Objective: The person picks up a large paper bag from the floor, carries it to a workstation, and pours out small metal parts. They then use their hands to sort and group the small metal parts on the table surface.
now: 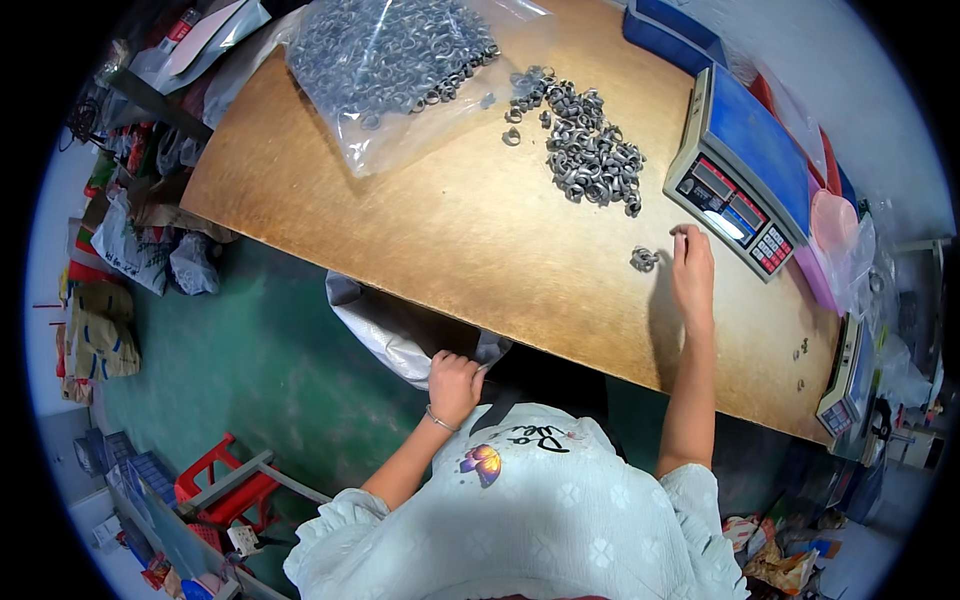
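Note:
My left hand (pixel 455 386), with a bracelet at its wrist, is closed on the rim of a white woven sack (pixel 372 335) just below the table's near edge. The sack's mouth gapes beneath the edge. Over the table, my right hand (pixel 692 272) has its fingers bent and close together; what they hold, if anything, is too small to make out. Just left of its fingertips lies a small cluster of grey metal rings (pixel 644 260). Farther away is a larger heap of these rings (pixel 595 150), with a few loose ones at its left side.
A big clear plastic bag (pixel 385 70) full of similar rings covers the table's far left. A scale (pixel 745 165) with a blue top stands on the right, near a blue bin (pixel 675 35). Another scale (pixel 848 385) sits at the right edge. A red stool (pixel 228 485) is lower left.

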{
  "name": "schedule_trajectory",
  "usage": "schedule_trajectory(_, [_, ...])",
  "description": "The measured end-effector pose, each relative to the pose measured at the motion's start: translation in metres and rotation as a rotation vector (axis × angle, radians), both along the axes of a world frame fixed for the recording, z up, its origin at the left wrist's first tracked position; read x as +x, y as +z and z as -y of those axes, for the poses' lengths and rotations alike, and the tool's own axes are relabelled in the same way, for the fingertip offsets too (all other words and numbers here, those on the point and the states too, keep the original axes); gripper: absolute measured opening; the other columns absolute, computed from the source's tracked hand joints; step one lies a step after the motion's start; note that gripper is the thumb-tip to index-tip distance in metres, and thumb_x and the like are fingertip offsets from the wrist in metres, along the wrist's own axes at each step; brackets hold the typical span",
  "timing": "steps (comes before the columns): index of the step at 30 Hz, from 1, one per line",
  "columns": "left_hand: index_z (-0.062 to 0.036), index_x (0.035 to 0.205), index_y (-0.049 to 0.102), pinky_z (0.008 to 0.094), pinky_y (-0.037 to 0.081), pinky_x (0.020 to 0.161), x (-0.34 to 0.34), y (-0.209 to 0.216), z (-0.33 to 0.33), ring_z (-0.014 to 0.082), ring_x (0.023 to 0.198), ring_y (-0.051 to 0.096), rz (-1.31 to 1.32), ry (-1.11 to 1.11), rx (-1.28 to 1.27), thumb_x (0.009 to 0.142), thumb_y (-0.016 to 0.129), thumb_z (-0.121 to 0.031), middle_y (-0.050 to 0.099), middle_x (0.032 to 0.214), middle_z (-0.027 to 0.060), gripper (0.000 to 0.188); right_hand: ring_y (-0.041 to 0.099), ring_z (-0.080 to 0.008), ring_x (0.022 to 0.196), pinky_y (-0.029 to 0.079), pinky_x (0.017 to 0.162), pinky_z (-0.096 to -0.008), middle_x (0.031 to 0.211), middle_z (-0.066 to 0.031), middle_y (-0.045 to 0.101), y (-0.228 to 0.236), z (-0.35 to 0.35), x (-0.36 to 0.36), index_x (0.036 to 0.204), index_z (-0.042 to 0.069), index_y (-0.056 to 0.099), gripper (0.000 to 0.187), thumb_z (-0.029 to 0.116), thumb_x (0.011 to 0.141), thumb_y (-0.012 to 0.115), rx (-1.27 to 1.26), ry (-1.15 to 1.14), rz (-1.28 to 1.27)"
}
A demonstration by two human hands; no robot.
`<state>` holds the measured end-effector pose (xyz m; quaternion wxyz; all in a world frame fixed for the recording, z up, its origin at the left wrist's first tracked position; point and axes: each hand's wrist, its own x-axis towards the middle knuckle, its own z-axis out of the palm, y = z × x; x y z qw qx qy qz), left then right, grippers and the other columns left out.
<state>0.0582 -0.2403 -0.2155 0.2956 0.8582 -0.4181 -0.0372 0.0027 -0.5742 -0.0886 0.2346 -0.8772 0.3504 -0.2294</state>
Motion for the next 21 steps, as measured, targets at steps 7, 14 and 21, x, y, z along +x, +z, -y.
schedule_trajectory(7, [-0.0051, 0.059, 0.056, 0.0385, 0.038, 0.075, 0.001, 0.0, 0.004, 0.0273, 0.066, 0.051, 0.009, -0.031, 0.023, 0.068, 0.063, -0.014, 0.053, 0.061, 0.0105, 0.014, 0.055, -0.0316, 0.077, 0.044, 0.068, -0.0385, 0.085, -0.0157, 0.054, -0.03, 0.016, 0.051, 0.092, 0.001, 0.057, 0.02, 0.019, 0.085, 0.053, -0.233, 0.023, -0.08])
schedule_trajectory(14, [-0.0051, 0.059, 0.056, 0.0388, 0.038, 0.075, -0.001, -0.002, 0.0, 0.0274, 0.067, 0.051, 0.016, -0.01, 0.036, 0.068, 0.063, -0.014, 0.053, 0.061, 0.0107, 0.014, 0.05, -0.0096, 0.066, 0.042, 0.061, -0.0248, 0.072, -0.0043, 0.055, -0.016, 0.011, 0.024, 0.086, -0.001, 0.058, 0.013, 0.012, 0.085, 0.054, 0.441, 0.147, 0.313])
schedule_trajectory(21, [-0.0051, 0.06, 0.056, 0.039, 0.038, 0.076, 0.0, -0.002, 0.002, 0.0273, 0.067, 0.051, 0.006, -0.013, 0.033, 0.068, 0.063, -0.014, 0.053, 0.062, 0.0107, 0.014, 0.05, -0.0126, 0.053, 0.042, 0.054, -0.027, 0.061, -0.0066, 0.054, 0.013, -0.012, 0.022, 0.084, -0.002, 0.057, 0.012, 0.008, 0.086, 0.052, 0.546, 0.144, 0.243])
